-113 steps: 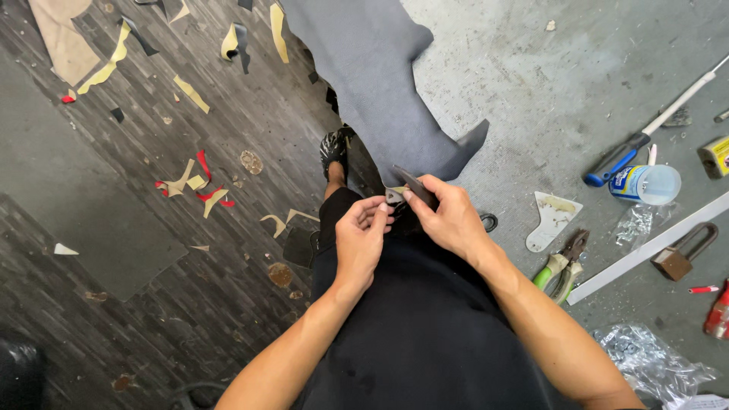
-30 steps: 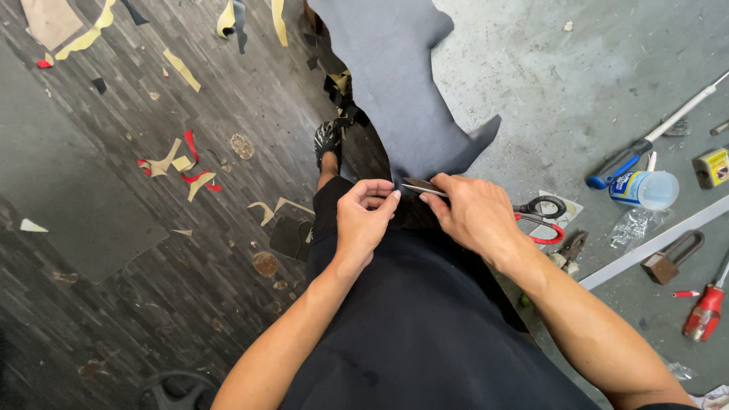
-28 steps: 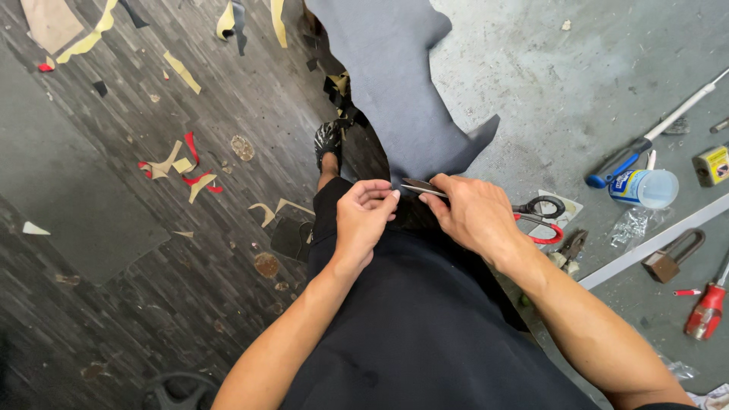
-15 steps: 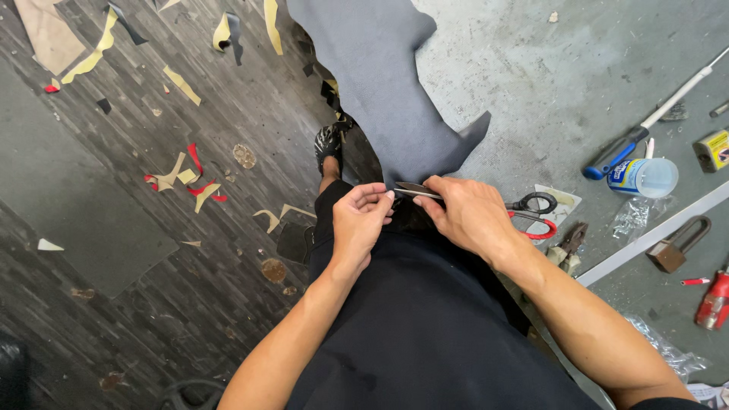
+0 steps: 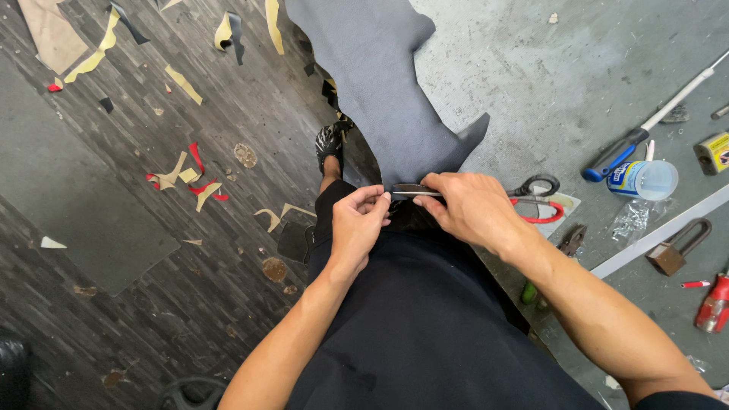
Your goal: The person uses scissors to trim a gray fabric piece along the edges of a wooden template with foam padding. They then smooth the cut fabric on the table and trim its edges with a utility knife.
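Both hands meet over the lap of smooth black cloth. The left hand (image 5: pixel 359 224) and right hand (image 5: pixel 469 209) pinch the ends of a thin, flat dark strip (image 5: pixel 414 191), held level between them. Just past it lies a matte grey sheet (image 5: pixel 380 83) with a ragged edge, on rough concrete beside scissors (image 5: pixel 541 199).

Red and tan scraps (image 5: pixel 186 176) lie scattered over the dark wood-patterned floor (image 5: pixel 114 319), with longer yellowish strips (image 5: pixel 182 82) farther off. On the grey concrete (image 5: pixel 531 68) to the right sit red-handled scissors (image 5: pixel 535 199), a clear plastic tub (image 5: pixel 644 179) (lying on its side), a blue-handled tool (image 5: pixel 616 153) just beside it, a brown padlock (image 5: pixel 672 252), a long pale bar (image 5: pixel 661 235) and a red tool (image 5: pixel 714 304) at the edge.
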